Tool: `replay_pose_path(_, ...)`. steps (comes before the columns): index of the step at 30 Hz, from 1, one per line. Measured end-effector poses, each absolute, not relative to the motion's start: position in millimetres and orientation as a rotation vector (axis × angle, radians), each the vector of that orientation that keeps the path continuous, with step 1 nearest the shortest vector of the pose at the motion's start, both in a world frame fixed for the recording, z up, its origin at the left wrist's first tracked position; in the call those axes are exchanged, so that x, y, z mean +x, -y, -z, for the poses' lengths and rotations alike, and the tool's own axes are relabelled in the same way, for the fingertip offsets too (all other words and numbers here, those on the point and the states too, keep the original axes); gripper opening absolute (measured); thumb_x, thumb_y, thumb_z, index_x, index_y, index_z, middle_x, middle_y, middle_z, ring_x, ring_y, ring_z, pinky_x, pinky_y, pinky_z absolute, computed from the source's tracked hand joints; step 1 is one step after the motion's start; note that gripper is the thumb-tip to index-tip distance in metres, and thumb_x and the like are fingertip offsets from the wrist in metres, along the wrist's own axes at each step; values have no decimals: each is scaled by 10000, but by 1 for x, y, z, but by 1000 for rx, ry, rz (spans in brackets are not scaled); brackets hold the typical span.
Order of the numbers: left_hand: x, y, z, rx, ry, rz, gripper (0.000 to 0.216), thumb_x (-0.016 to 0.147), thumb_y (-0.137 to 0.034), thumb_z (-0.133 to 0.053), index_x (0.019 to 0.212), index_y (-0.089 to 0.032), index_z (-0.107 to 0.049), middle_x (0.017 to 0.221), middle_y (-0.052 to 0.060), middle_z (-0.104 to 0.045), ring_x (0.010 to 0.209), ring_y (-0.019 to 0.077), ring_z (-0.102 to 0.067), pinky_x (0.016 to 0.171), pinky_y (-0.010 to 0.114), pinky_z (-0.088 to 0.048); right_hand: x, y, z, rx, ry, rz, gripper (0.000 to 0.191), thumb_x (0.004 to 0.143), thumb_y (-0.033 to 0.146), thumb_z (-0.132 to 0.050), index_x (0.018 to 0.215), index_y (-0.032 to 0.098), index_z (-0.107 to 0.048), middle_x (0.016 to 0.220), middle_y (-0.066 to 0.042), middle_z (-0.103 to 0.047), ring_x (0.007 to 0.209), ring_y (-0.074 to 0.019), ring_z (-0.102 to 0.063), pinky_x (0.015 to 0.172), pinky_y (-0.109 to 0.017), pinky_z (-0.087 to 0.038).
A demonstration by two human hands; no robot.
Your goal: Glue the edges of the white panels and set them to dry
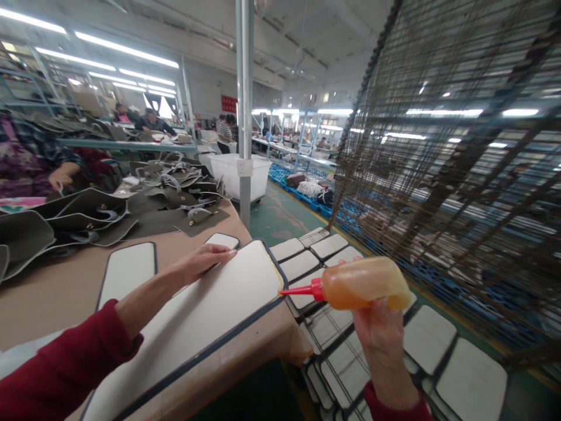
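Observation:
A long white panel [228,292] with rounded corners and a dark border lies across the table corner. My left hand [204,260] is closed on its far edge, fingers together. In my right hand [379,327] is a squeeze bottle [366,283] of amber liquid, probably glue, tipped on its side. Its red nozzle [302,290] points left, with the tip at the panel's right-hand corner. A yellowish wet line runs along the border there. Two smaller white panels, one at the left [129,269] and one beyond my left hand [222,240], rest on the table.
Rows of white panels lie on a wire rack [326,327] at the right, below raised wire racks [438,146]. Dark grey pieces with straps [96,213] cover the table's far left, near a co-worker's hand [65,175]. A post [244,193] and white bin [260,175] stand ahead.

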State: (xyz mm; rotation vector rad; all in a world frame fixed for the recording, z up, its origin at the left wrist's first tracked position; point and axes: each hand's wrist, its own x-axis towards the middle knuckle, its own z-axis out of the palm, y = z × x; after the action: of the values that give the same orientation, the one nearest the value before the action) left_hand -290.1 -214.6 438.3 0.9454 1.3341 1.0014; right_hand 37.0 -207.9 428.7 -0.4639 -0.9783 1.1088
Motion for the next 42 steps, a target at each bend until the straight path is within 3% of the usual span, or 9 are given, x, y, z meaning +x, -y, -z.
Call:
replay_pose_path(7, -289, 213, -421, 833, -1281, -1104, 361, 498, -318, -881, 677, -143, -620, 593, 32, -687, 493, 154, -603, 467, 230, -458, 31, 202, -427, -433, 966, -1035, 572, 661, 440, -795, 1182, 268, -632, 1201, -115, -690, 1083, -356, -656, 981, -595, -470)
replay_pose_path(12, -286, 213, -410, 817, -1204, -1130, 367, 580, -411, -847, 700, -147, -623, 605, 20, -678, 500, 142, -586, 486, 233, -450, 26, 193, -428, -441, 986, -994, 645, 658, 462, -785, 1232, 244, -591, 1232, -140, -668, 1172, -373, -598, 982, -605, -459)
replay_pose_path(16, -281, 214, -407, 787, -1196, -1147, 388, 596, -459, -830, 710, -159, -611, 605, 10, -668, 511, 142, -583, 494, 234, -453, 25, 184, -427, -433, 981, -967, 507, 668, 428, -773, 1124, 252, -638, 1197, -105, -686, 1086, -348, -646, 974, -625, -450)
replay_pose_path(25, -280, 214, -401, 686, -1207, -1183, 349, 613, -402, -830, 720, -167, -595, 625, 2, -671, 542, 150, -609, 528, 241, -484, 20, 172, -422, -463, 959, -1030, 505, 616, 409, -816, 1058, 218, -664, 1048, -88, -727, 978, -308, -679, 966, -582, -468)
replay_pose_path(33, -282, 212, -392, 678, -1204, -1204, 368, 621, -410, -832, 780, -160, -614, 662, 27, -704, 580, 173, -640, 565, 263, -520, 16, 169, -415, -466, 954, -1111, 508, 615, 394, -821, 1072, 241, -662, 1069, -74, -731, 975, -283, -688, 941, -506, -515)
replay_pose_path(42, -289, 205, -384, 625, -1187, -1186, 232, 763, -336, -733, 838, -143, -629, 724, 77, -738, 617, 204, -683, 601, 297, -557, 15, 168, -409, -478, 984, -1151, 520, 578, 413, -840, 1038, 235, -674, 993, -91, -750, 906, -296, -703, 952, -549, -495)
